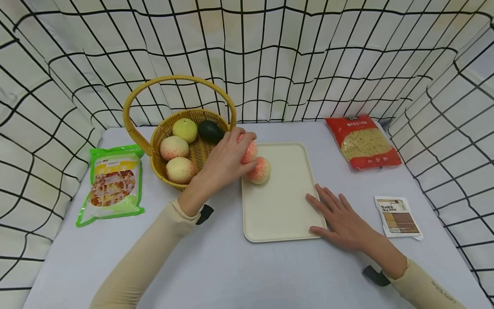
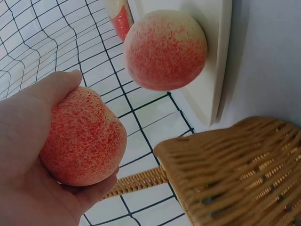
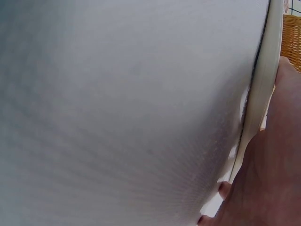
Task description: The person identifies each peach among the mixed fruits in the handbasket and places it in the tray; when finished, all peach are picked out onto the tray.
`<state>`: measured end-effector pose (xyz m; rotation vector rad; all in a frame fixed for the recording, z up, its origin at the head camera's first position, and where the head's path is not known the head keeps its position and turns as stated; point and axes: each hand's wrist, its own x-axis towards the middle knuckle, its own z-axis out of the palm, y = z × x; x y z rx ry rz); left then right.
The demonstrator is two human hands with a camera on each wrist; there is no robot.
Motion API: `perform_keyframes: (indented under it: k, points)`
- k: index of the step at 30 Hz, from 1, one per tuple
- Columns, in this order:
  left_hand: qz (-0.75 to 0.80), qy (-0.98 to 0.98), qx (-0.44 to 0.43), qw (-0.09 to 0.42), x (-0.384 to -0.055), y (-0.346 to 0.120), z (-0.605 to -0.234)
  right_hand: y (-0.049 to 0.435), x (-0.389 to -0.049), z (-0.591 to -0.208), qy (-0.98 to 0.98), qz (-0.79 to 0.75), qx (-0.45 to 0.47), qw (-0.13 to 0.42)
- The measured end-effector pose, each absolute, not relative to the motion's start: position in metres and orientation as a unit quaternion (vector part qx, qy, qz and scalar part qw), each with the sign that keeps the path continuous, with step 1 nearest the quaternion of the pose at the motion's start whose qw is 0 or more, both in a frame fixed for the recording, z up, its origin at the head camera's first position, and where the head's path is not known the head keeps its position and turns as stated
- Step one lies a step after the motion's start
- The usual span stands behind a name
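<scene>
The left hand (image 1: 227, 158), nearer the basket (image 1: 198, 158), grasps a round peach (image 2: 84, 139) at the left edge of the tray (image 1: 283, 206), beside a second peach (image 1: 260, 171), while the outstretched right hand (image 1: 343, 221) touches the opposite edge.

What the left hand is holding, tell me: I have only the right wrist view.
Observer: The left hand grips a peach.
Operator: Name what lies on the tray.
Observer: A second peach lies there, toward the tray's left edge in the head view.
Operator: Report what is inside the basket.
Observer: I see two pale peaches, a yellow fruit and a dark green fruit in it.
</scene>
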<state>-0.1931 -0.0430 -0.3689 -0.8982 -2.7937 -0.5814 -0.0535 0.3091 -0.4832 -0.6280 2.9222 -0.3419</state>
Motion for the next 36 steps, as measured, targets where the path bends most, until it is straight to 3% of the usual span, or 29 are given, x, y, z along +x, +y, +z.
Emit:
perform_keyframes:
  k: [36]
  points:
    - [-0.173, -0.917, -0.357, 0.048, -0.193, 0.026, -0.393, 0.31, -0.055, -0.483, 0.969, -0.115, -0.207, 0.075]
